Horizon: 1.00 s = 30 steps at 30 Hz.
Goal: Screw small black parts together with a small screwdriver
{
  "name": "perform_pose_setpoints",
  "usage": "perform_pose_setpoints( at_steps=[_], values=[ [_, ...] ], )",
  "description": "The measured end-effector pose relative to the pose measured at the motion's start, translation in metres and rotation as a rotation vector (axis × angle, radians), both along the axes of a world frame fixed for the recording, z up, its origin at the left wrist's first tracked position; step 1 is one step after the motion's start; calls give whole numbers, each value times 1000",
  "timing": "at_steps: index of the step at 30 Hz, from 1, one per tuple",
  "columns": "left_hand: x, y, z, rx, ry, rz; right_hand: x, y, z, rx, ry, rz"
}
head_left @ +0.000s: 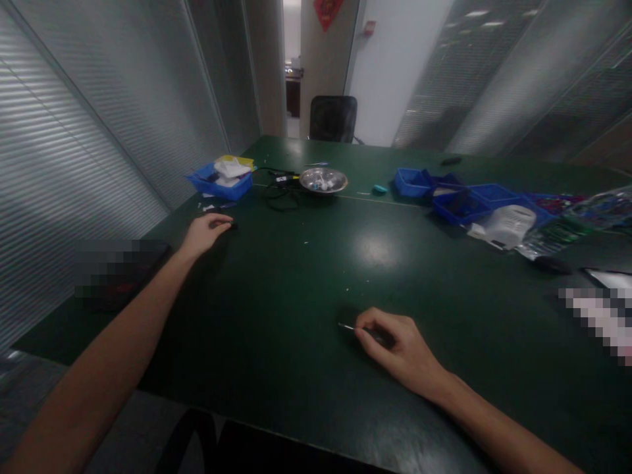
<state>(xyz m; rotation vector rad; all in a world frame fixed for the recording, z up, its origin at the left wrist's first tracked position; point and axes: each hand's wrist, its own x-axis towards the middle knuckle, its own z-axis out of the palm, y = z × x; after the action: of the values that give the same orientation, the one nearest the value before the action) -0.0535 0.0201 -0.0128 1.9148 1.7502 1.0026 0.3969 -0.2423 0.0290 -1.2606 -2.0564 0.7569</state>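
Observation:
Over the far left part of the green table (296,283), my left hand (206,232) is closed in a pinch on a small black object (234,225), too small to name. Close beside it lie a few white scraps and a blue strip (227,205). My right hand (399,345) rests low over the near middle of the table, thumb and fingers pinched around a thin metal rod (346,326). The rod's tip points left; my fingers hide its other end, so its kind is unclear.
A blue bin (227,187) with white items stands at the back left. Near it are a black cable (284,201) and a metal bowl (323,181) of small parts. Blue trays (459,204) and plastic packaging (508,227) lie on the right. A black bag (143,263) sits left.

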Motion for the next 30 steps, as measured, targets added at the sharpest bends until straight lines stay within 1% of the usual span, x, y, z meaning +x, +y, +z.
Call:
perform_pose_setpoints(
  at_steps=[6,17,20,22,24,27,30],
  values=[
    [-4,3,-2,-3,4,-7,0,0,1,-18,-1,1],
    [-1,-2,4,-39,32,-1,1,0,1,-54,10,5],
    [7,-7,8,-24,70,-26,1,0,0,-58,15,0],
    [25,-17,15,0,86,-104,1,0,-1,-53,24,-1],
    [53,-35,26,9,78,-227,1,0,-1,-44,25,-8],
    [109,-76,41,-32,21,-438,2,0,-2,-29,30,-46],
    [163,-124,46,-114,-23,-676,4,0,-2,-18,26,-89]
  ],
)
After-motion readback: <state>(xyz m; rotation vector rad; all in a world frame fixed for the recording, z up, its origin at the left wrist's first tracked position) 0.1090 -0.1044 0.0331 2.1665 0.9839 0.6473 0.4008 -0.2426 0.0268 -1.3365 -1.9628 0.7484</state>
